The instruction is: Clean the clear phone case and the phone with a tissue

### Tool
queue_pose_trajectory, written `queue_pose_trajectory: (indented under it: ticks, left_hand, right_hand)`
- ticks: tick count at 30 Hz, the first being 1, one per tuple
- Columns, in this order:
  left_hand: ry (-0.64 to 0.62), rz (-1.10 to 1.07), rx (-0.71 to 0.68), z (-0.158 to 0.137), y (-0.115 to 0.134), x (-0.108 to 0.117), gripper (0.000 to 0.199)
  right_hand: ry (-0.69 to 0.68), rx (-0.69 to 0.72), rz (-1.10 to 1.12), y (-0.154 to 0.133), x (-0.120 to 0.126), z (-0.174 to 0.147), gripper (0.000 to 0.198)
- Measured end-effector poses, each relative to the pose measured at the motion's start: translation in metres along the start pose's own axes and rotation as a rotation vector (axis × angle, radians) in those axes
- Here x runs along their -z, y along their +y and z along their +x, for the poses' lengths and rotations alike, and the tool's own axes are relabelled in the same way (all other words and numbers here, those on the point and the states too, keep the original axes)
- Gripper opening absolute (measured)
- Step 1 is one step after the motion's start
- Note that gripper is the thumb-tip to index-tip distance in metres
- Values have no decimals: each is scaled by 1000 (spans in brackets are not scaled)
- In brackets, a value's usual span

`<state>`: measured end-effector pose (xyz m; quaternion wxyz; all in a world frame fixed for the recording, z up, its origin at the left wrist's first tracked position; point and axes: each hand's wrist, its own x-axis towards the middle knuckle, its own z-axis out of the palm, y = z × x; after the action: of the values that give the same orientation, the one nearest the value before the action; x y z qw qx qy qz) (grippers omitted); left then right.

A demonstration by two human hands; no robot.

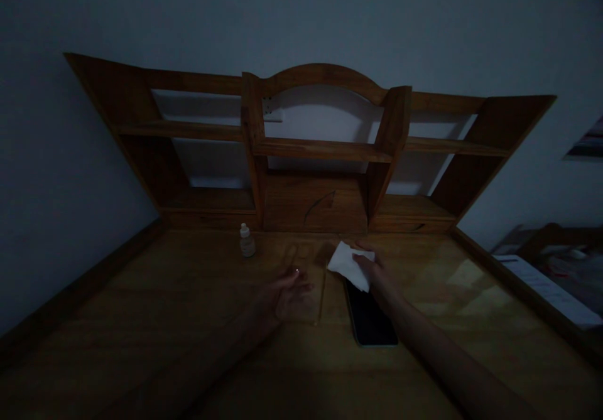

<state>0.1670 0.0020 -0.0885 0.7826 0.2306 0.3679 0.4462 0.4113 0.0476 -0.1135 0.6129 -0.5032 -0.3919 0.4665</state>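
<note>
My right hand [372, 266] grips a folded white tissue [349, 266] between thumb and fingers. The tissue covers the far end of a dark smartphone [372, 326], which lies flat on the wooden desk; whether it presses on the phone cannot be made out. Left of the phone, a clear phone case [301, 312] rests on the desk, its outline faint in the dim light. My left hand [289, 285] is over this case with its fingers apart and nothing visible in them. A small dropper-topped bottle [247, 243] stands upright beyond my left hand.
A wooden shelf unit [325, 151] with several compartments rises at the back of the desk [188, 326]. Raised wooden edges border the desk at left and right. Past the right edge lie white papers [549, 288]. A wall socket [272, 109] shows behind the shelves.
</note>
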Motion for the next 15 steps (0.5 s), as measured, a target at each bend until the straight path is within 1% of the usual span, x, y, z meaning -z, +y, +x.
queue_pose_trajectory:
  ticks: [2,3,5,7,8,12,13,15]
  left_hand:
    - [-29,58,-30,-3,1,-3,14]
    - [-54,99,-54,-6,2,-4,19]
    - [-102,184,-90,-11,5,-7,32]
    - [-112,247,-91,-15,6,-8,45]
    - [-106,272,-79,-16,7,-8,48]
    - [-57,331,-12,-17,5,-12,42]
    - [-47,338,-1,-16,5,-13,42]
    - [-41,314,18,-15,3,-15,45]
  right_hand:
    - [-25,-16,-17,-2,-2,-4,56]
    - [-26,-6,-40,-4,-3,-6,57]
    - [-21,60,-127,-10,-3,-9,57]
    - [-16,173,-236,-17,-4,-13,53]
    - [-13,235,-283,-20,-4,-16,50]
    - [-20,436,-457,-31,-6,-31,38]
    - [-50,510,-509,-33,-6,-36,36]
    - [-192,698,-627,-35,-6,-43,38]
